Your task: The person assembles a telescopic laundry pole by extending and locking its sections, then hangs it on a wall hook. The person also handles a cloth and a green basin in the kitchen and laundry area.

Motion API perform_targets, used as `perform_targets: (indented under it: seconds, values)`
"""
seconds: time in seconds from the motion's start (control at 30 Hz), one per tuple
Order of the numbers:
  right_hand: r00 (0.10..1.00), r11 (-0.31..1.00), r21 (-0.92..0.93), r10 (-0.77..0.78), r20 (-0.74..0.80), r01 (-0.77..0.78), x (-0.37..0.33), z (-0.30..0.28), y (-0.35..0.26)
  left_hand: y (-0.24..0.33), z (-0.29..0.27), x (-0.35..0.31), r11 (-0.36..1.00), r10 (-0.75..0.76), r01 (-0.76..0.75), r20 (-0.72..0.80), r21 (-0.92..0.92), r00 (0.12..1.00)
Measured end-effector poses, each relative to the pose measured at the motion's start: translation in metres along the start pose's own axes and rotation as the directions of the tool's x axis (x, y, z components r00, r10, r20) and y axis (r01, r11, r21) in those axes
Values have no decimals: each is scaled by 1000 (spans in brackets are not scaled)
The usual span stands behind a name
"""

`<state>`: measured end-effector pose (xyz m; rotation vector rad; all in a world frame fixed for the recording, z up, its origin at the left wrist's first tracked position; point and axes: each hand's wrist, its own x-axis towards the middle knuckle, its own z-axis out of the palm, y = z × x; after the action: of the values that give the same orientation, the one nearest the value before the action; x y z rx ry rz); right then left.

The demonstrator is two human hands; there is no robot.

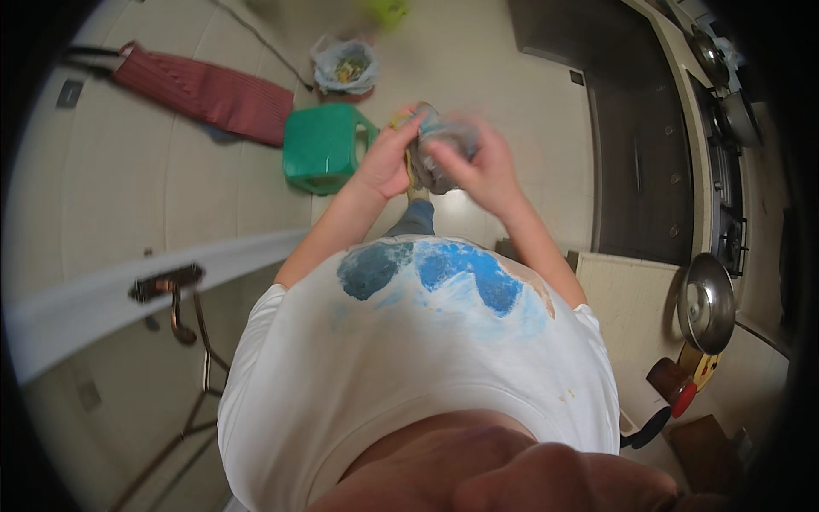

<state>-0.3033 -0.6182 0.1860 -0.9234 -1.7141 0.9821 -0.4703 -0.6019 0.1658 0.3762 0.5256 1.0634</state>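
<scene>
Left hand (391, 162) grips a grey bundle (431, 175); right hand (492, 173), its closure unclear, seemingly works it; next needs steady holding.

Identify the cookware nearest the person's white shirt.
The large, shiny, round metal piece, below the stove in view; the grey pot and upper pan lie farther off, toward the top right.

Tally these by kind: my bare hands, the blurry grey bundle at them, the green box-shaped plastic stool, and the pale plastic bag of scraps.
Left hand and right hand, both bare: 2
Blurry grey bundle: 1
Green box-shaped plastic stool: 1
Pale plastic bag of scraps: 1
Total: 5
</scene>
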Motion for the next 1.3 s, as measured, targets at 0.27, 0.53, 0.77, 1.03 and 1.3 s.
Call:
perform_targets:
  seconds: [0.27,0.53,0.77,1.03,1.3]
  values:
    - [828,863,37,496,-261,-505,172,-74,115,75,10,150,995,-31,25,61,93,998]
    - [829,728,463,559,26,-506,262,-143,151,141,2,279,999,-19,14,139,37,990]
    - [892,799,444,451,4,-406,367,-200,217,152,5,409,995,-42,39,39,87,998]
    - [966,971,57,222,130,-231,500,-259,277,148,58,550,957,-144,153,-55,248,988]
    - [899,906,222,273,342,-360,582,-276,319,221,54,664,998,23,-15,-117,68,993]
